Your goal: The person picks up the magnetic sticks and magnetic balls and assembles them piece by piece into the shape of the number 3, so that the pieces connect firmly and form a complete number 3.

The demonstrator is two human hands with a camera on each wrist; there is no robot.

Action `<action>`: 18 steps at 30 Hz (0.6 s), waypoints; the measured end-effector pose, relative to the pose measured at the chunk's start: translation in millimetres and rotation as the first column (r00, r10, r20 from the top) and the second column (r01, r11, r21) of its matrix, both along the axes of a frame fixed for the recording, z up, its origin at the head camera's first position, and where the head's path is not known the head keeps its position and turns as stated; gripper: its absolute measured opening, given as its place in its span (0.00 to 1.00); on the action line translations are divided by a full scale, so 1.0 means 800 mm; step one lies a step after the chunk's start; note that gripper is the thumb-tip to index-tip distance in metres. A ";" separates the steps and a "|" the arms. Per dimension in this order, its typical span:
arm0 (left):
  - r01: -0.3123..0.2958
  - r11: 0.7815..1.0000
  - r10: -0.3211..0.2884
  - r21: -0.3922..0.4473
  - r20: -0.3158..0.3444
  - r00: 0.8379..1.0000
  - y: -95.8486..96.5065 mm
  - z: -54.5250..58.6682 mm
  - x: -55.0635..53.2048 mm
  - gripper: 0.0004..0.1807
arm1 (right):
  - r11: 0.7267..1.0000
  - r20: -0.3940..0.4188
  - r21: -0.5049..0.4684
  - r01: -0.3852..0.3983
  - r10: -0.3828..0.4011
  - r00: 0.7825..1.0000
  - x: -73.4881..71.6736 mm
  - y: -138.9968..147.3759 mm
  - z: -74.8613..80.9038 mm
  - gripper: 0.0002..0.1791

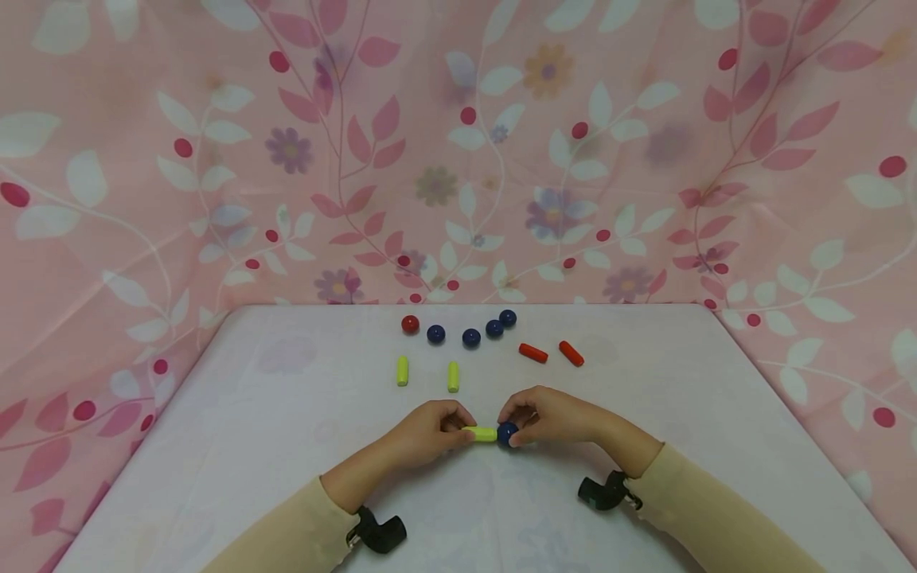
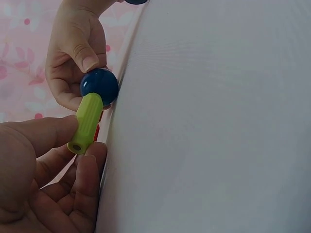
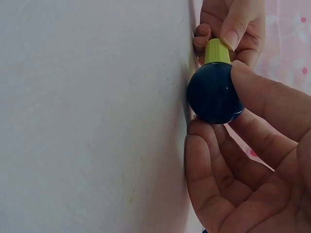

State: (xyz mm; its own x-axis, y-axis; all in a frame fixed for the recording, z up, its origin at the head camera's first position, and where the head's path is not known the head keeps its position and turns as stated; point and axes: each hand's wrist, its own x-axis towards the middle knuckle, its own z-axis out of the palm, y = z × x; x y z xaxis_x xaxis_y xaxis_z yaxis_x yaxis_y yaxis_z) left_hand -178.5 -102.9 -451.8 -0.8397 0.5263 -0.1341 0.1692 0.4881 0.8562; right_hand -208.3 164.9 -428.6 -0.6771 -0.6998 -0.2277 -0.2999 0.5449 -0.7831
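Note:
Between thumb and fingers my left hand [image 1: 428, 434] pinches a short yellow-green ribbed rod [image 2: 86, 124], which has a hole in its near end. My right hand [image 1: 555, 418] holds a dark blue ball [image 3: 214, 93] by its sides. The rod's far end meets the ball, so the two stand in one line just over or on the white table [image 1: 286, 477]. Whether the rod is fixed to the ball or only touches it, I cannot tell. In the head view, two more yellow-green rods, the left rod [image 1: 403, 371] and the right rod [image 1: 454, 376], lie beyond my hands.
Along the back of the table sit a red ball [image 1: 410, 324] and several blue balls [image 1: 471, 338]. Two red rods [image 1: 533, 352] lie at the back right. A pink floral cloth [image 1: 458, 159] hangs behind the table. Each wrist carries a black camera [image 1: 381, 533].

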 end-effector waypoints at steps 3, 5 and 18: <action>0.002 1.000 -0.002 -0.003 0.001 1.000 0.000 0.000 -0.001 0.06 | 1.000 0.005 -0.002 -0.001 0.001 1.000 0.000 0.000 0.000 0.13; 0.003 1.000 -0.003 -0.004 0.002 1.000 0.000 0.000 -0.001 0.06 | 1.000 0.005 0.000 0.000 0.000 1.000 0.000 0.000 0.000 0.13; -0.041 0.999 0.041 -0.014 0.008 0.999 -0.010 0.007 -0.007 0.08 | 1.000 0.010 -0.003 0.003 -0.003 1.000 -0.001 0.001 0.000 0.14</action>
State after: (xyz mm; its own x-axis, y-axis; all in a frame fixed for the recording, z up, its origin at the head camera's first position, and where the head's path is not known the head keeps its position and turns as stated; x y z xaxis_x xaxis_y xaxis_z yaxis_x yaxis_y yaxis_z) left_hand -184.3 -111.1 -445.9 -0.8593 0.4894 -0.1483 0.1415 0.5063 0.8507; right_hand -209.0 165.7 -429.0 -0.6771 -0.6982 -0.2325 -0.2901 0.5437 -0.7876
